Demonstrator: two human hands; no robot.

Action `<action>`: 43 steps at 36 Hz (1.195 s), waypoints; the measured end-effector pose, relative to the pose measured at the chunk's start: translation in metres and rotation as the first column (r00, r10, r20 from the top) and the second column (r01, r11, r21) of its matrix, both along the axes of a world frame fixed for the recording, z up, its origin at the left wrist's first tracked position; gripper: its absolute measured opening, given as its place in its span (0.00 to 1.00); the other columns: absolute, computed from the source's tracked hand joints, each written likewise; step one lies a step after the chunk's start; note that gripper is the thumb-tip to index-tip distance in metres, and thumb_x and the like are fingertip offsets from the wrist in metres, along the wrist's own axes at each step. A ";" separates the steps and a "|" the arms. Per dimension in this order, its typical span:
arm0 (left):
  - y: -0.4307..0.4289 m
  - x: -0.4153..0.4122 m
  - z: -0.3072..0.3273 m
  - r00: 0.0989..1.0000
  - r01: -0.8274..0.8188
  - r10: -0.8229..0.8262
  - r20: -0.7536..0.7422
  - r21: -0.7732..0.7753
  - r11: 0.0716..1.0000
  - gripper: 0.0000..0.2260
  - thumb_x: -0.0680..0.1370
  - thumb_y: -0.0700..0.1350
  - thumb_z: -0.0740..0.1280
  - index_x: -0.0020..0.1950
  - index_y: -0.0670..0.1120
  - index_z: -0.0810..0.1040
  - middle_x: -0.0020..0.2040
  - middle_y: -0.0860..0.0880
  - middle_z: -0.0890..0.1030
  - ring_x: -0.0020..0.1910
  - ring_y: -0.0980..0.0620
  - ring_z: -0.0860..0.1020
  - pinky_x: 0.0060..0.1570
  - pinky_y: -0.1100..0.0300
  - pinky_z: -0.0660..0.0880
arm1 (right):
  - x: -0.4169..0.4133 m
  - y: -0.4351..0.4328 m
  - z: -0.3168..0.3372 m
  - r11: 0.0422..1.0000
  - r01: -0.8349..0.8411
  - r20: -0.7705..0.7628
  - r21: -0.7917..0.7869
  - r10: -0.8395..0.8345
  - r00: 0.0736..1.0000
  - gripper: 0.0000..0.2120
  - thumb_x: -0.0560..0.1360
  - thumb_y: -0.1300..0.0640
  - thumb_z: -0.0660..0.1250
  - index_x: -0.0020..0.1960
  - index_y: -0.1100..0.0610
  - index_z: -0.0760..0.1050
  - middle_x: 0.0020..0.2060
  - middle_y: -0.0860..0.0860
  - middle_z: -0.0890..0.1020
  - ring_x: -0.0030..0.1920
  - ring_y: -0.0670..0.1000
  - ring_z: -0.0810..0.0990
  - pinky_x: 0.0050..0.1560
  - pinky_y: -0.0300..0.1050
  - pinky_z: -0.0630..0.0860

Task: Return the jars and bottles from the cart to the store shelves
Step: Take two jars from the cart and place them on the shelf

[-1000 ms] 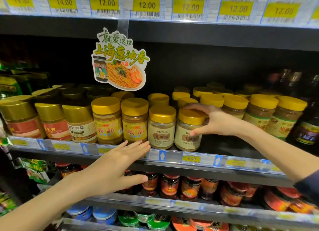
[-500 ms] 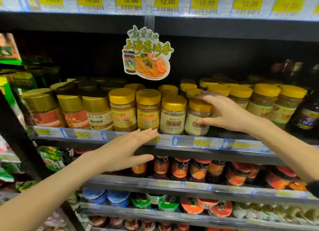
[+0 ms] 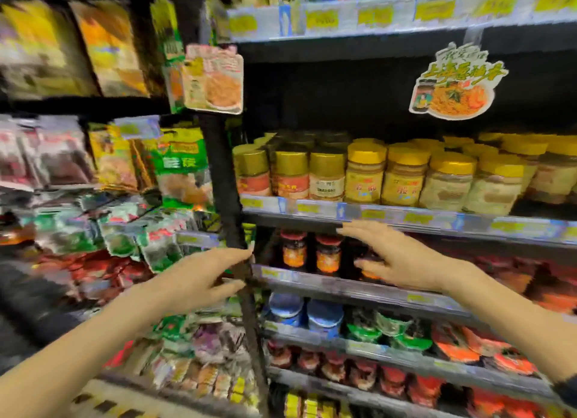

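The picture is blurred by motion. A row of yellow-lidded jars (image 3: pixel 406 174) stands on the middle shelf (image 3: pixel 418 219). My right hand (image 3: pixel 396 258) hovers open and empty below that shelf's edge, in front of the red-lidded jars (image 3: pixel 326 255) one level down. My left hand (image 3: pixel 199 277) is also open and empty, fingers spread, beside the black upright post (image 3: pixel 231 230) between the two shelf bays. No cart is in view.
Packets (image 3: pixel 125 230) fill the left bay. A noodle-picture sign (image 3: pixel 456 86) hangs above the jars. Blue and green tubs (image 3: pixel 324 317) and red packs sit on lower shelves. Yellow price tags line each shelf edge.
My right hand has left the yellow-lidded jar on the shelf and dropped below the shelf edge. The view has swung left, bringing the packet bay into sight. The left hand stays open.
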State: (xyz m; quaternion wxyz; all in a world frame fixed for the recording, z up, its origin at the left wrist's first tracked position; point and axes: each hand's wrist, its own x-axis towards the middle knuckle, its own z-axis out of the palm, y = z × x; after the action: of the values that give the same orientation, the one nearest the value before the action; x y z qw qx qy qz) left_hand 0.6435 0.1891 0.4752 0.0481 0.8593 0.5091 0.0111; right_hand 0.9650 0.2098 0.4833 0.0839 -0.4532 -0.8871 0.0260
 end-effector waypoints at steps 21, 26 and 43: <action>-0.188 -0.296 -0.068 0.710 -0.701 0.703 -0.049 0.050 0.711 0.21 0.78 0.55 0.57 0.70 0.53 0.66 0.65 0.53 0.76 0.62 0.55 0.74 0.58 0.64 0.69 | -0.404 0.039 -0.066 0.759 -0.597 0.191 -0.259 0.646 0.739 0.28 0.80 0.50 0.58 0.76 0.52 0.51 0.75 0.49 0.57 0.74 0.49 0.56 0.71 0.41 0.56; -0.208 -0.334 -0.085 0.478 -0.878 0.870 -0.117 -0.029 0.479 0.23 0.79 0.57 0.57 0.73 0.54 0.62 0.70 0.53 0.70 0.67 0.54 0.70 0.64 0.60 0.68 | -0.484 0.055 -0.079 0.682 -0.670 0.199 -0.293 0.729 0.655 0.29 0.79 0.51 0.60 0.76 0.54 0.52 0.75 0.51 0.57 0.75 0.50 0.56 0.73 0.45 0.57; -0.216 -0.418 -0.137 0.048 -0.967 0.999 0.005 -0.251 0.048 0.27 0.78 0.56 0.61 0.73 0.46 0.62 0.71 0.48 0.68 0.69 0.52 0.67 0.65 0.60 0.63 | -0.685 0.073 -0.127 0.452 -0.799 0.139 -0.396 0.890 0.434 0.28 0.77 0.51 0.62 0.74 0.53 0.56 0.73 0.50 0.63 0.73 0.49 0.61 0.71 0.46 0.61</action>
State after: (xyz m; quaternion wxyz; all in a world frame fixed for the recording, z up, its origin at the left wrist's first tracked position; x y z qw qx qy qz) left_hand 0.2255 -0.0270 0.3382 0.1494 0.2635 0.9503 0.0715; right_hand 0.2797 0.2828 0.3562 -0.1521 0.0536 -0.9807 0.1102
